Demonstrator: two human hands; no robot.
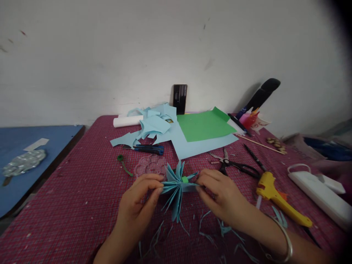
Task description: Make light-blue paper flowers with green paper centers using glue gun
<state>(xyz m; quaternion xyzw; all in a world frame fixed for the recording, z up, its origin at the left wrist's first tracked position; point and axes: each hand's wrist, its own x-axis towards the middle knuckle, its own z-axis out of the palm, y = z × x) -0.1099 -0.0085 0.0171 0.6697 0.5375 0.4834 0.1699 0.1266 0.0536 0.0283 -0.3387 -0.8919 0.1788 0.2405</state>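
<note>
A light blue folded paper flower (176, 189), its pleated petals fanned out, is held just above the table between my two hands. A small bright green piece (184, 179) sits near its centre. My left hand (143, 200) pinches petal tips on the left side between thumb and fingers. On the opposite side, my right hand (221, 192) is closed on a petal's end. Behind the flower lies a clear plastic palette (151, 165), partly hidden by it. Thin blue paper scraps (207, 231) are scattered on the cloth below.
Scissors (236, 163), a yellow glue gun (280, 200) and a white power strip (321, 192) lie to the right. Farther back are a blue cutter (150, 148), a green sheet (205, 124), cut blue paper (155, 124) and a phone (180, 99) against the wall.
</note>
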